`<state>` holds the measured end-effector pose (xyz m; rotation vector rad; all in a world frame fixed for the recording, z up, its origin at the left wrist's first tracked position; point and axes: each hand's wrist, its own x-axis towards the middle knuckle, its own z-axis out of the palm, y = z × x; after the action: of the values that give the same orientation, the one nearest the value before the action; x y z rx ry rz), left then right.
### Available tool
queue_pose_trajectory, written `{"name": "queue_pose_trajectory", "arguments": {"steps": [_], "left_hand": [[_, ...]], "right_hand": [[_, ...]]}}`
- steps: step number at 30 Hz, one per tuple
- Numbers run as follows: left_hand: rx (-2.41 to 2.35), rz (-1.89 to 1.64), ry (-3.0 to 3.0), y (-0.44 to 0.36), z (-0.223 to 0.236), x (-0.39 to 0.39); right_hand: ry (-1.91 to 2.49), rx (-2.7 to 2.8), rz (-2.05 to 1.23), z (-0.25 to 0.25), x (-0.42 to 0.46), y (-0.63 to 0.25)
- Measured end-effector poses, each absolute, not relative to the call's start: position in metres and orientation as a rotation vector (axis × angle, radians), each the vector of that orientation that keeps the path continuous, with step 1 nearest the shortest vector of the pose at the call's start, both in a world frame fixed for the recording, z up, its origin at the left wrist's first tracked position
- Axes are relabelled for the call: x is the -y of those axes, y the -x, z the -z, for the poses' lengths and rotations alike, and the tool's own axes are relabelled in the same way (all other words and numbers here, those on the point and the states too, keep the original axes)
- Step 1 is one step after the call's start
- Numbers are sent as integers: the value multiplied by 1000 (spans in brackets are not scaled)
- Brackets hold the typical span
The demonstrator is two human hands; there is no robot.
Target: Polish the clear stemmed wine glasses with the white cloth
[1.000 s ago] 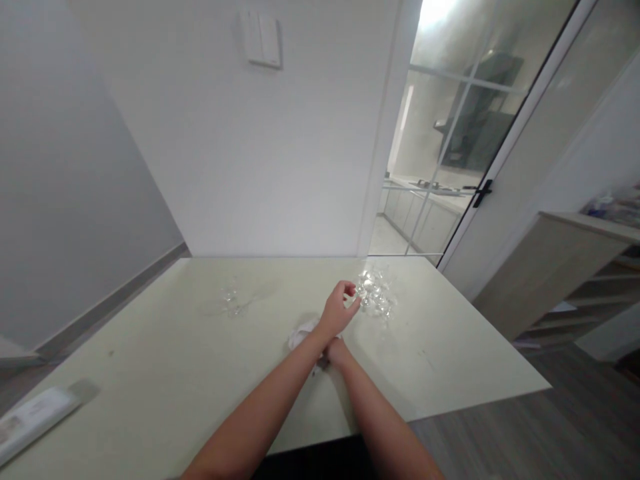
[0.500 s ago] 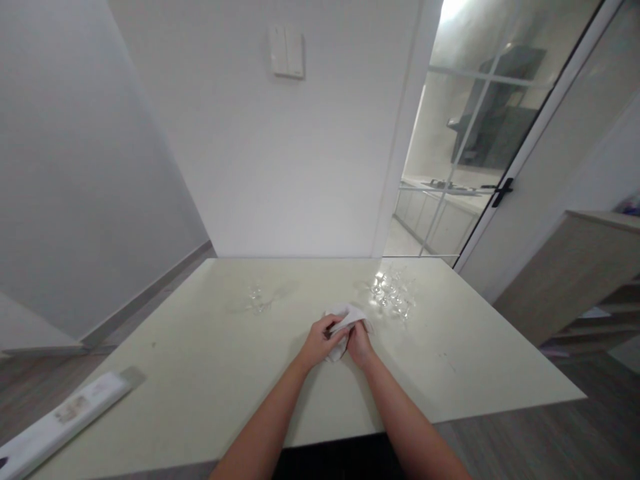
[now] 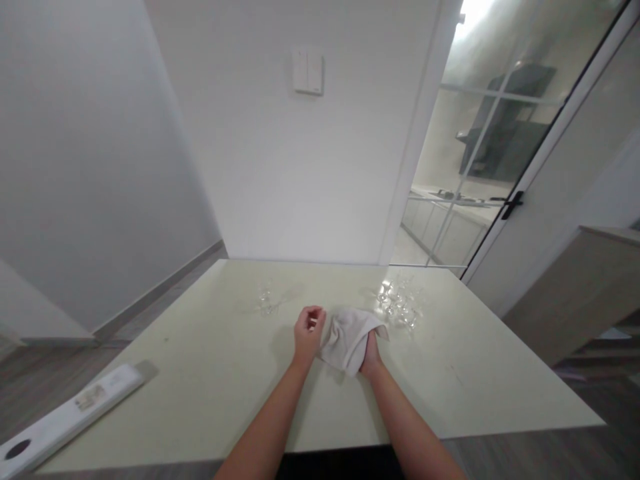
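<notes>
Both my hands hold a white cloth just above the middle of a pale table. My left hand pinches the cloth's left edge with curled fingers. My right hand is mostly covered by the cloth and grips it from underneath. The cloth hangs spread out between them. A cluster of several clear glasses stands just beyond my right hand. A single clear glass stands apart, beyond my left hand.
A long white flat box lies on the table's near left corner. A white wall with a light switch rises behind the table. A glass door to a kitchen is at the right, with a wooden cabinet beside it.
My left hand drew back from the cluster of glasses and took hold of the cloth. Both hands then pulled the bunched cloth open between them. The view shifted left.
</notes>
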<state>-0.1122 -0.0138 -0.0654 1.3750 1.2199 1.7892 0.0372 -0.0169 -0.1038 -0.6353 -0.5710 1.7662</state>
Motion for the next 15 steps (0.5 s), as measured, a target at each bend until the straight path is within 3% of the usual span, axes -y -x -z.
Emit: {"name": "queue_pose_trajectory", "arguments": {"steps": [5, 15], "left_hand": [[-1653, -2441, -1081, 153, 60, -2], [-1676, -2249, -787, 209, 97, -56]], "right_hand": [[715, 605, -1745, 106, 18, -39], [726, 723, -1710, 102, 19, -40]]}}
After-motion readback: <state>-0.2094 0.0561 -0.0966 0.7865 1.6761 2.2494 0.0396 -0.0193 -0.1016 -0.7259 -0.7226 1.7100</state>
